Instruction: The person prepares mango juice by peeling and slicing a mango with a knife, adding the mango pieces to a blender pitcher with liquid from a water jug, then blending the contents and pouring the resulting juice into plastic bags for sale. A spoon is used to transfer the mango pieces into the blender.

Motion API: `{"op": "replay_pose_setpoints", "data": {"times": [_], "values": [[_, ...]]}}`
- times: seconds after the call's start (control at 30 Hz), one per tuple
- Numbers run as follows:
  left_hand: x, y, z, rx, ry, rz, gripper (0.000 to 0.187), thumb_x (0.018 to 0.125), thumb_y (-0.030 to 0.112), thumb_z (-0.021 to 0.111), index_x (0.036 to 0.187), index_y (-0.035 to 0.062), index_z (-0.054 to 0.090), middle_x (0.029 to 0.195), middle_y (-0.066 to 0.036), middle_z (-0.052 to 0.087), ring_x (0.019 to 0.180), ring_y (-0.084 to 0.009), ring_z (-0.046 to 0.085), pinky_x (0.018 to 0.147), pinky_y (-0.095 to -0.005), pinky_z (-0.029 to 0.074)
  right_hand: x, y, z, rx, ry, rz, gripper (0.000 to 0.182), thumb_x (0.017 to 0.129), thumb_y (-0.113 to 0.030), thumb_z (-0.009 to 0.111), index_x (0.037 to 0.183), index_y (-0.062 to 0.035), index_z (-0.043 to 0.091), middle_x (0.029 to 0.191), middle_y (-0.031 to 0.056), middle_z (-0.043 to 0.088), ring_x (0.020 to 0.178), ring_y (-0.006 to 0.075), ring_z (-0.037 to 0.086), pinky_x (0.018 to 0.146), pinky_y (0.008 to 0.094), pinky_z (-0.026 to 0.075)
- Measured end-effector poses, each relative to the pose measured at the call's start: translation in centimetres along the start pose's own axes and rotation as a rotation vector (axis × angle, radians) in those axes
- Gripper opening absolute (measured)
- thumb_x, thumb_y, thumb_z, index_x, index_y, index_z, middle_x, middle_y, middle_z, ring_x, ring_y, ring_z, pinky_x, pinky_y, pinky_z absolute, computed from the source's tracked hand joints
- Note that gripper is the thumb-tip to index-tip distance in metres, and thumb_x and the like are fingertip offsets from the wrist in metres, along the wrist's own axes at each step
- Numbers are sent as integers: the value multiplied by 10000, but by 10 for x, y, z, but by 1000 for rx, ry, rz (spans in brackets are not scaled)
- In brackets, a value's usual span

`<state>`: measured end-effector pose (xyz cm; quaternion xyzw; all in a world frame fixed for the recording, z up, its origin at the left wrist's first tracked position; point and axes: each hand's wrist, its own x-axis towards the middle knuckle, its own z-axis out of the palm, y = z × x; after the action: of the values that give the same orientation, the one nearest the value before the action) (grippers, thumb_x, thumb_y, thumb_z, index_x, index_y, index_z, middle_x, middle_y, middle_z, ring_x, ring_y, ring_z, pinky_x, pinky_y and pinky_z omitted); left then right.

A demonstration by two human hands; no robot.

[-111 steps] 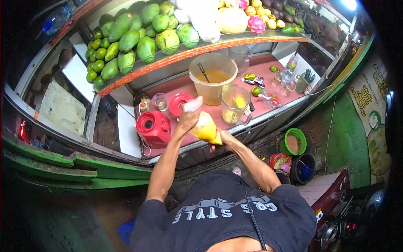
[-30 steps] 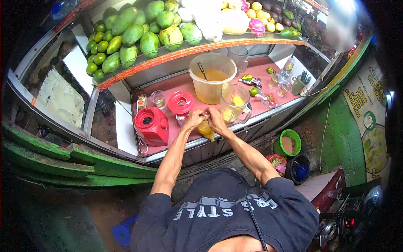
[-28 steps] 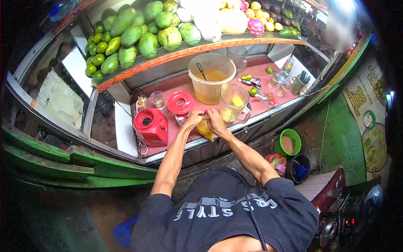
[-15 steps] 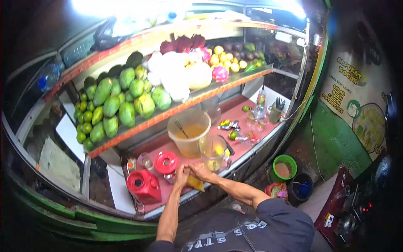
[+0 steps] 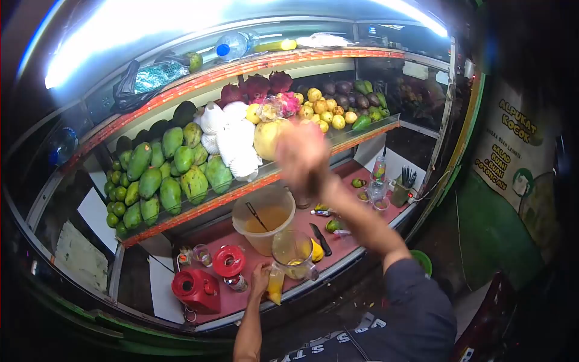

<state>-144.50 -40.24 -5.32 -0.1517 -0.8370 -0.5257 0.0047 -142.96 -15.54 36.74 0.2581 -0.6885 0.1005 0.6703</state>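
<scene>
My left hand (image 5: 260,277) is low at the counter's front edge, its fingers closed at the top of a small clear plastic bag of yellow-orange contents (image 5: 275,286). Right beside the bag stands a clear blender jug (image 5: 291,248) with some yellow in the bottom. My right hand (image 5: 303,155), smeared by motion, is raised in front of the fruit shelf, over the view of a pale round melon (image 5: 266,137). Its fingers cannot be made out. Left of my left hand are a red blender base (image 5: 196,291) and a red-lidded container (image 5: 230,260).
A large bucket of brownish liquid (image 5: 247,211) stands behind the jug. A black-handled knife (image 5: 321,240) and yellow fruit (image 5: 316,250) lie to its right. The shelf holds green mangoes (image 5: 170,196), dragon fruit (image 5: 257,85) and avocados (image 5: 344,96). A green pail (image 5: 422,262) is at lower right.
My hands were together at the bag's top. My right hand has gone up to the shelf front, while my left stays low with the bag. The view has tilted upward.
</scene>
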Motion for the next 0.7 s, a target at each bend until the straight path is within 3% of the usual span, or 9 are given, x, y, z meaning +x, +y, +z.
{"op": "replay_pose_setpoints", "data": {"times": [0.03, 0.07, 0.1, 0.2, 0.27, 0.43, 0.5, 0.63, 0.7], "values": [[1, 18, -2, -53, -31, -86, 306, 863, 131, 600, 1126, -24, 589, 1099, -196, 645, 1017, -282, 641, 869, -366, 490, 35, 53, 12, -205, 178, 60, 53, 776, -70, 629, 806, -42, 594, 785, 133, 584, 715, 321, 556, 667, 429, 445], [0, 28, -1, -43, -20, -111, 316, 879, 129, 577, 1155, -25, 582, 1131, -183, 642, 1028, -273, 638, 903, -354, 483, 64, 92, 5, -397, 124, 151, 62, 812, -88, 603, 825, -28, 596, 822, 154, 574, 791, 323, 546, 692, 443, 438], [1, 22, 1, -37, -7, -115, 316, 879, 129, 577, 1155, -25, 582, 1131, -183, 642, 1028, -273, 638, 903, -354, 483, 86, 136, 8, -453, 252, 95, 81, 831, -116, 590, 862, -44, 609, 871, 151, 566, 829, 323, 535, 696, 464, 437], [2, 2, 6, 19, 2, -32, 313, 889, 122, 570, 1167, -23, 573, 1127, -191, 641, 1031, -277, 638, 901, -355, 485, 113, 236, 12, -663, 22, 203, 170, 806, -169, 615, 966, -131, 660, 976, 120, 578, 956, 313, 543, 761, 453, 470], [-4, 6, 5, 27, 75, -179, 308, 889, 97, 581, 1175, -19, 567, 1114, -176, 645, 1025, -255, 637, 886, -346, 492, 118, 256, 13, -677, -121, 168, 203, 804, -174, 611, 995, -163, 677, 1018, 98, 579, 997, 296, 542, 780, 468, 470], [-25, 42, -16, -81, 172, -171, 300, 886, 85, 607, 1174, 7, 580, 1081, -139, 650, 960, -208, 640, 840, -315, 499, 121, 270, 19, -732, -296, 137, 207, 809, -186, 613, 1001, -177, 689, 1032, 85, 588, 1030, 284, 547, 798, 469, 475], [-34, 54, -23, -111, 207, -156, 298, 886, 86, 609, 1174, 14, 582, 1077, -138, 648, 936, -207, 641, 828, -317, 502, 124, 271, 12, -626, -90, 124, 177, 812, -204, 622, 972, -165, 689, 999, 92, 601, 1002, 294, 562, 803, 463, 483], [-54, 80, -33, -149, 295, -151, 292, 887, 90, 609, 1168, 15, 586, 1064, -128, 645, 915, -197, 636, 796, -325, 511, 129, 282, 2, -396, 30, 156, 159, 879, -223, 580, 960, -108, 653, 936, 119, 641, 927, 338, 585, 818, 467, 471], [-60, 103, -40, -108, 312, -144, 292, 890, 88, 606, 1171, 12, 581, 1068, -122, 635, 908, -186, 633, 789, -317, 510, 130, 278, -6, -329, 282, -6, 133, 890, -160, 566, 974, -73, 621, 887, 135, 646, 795, 339, 611, 712, 428, 499]]}}
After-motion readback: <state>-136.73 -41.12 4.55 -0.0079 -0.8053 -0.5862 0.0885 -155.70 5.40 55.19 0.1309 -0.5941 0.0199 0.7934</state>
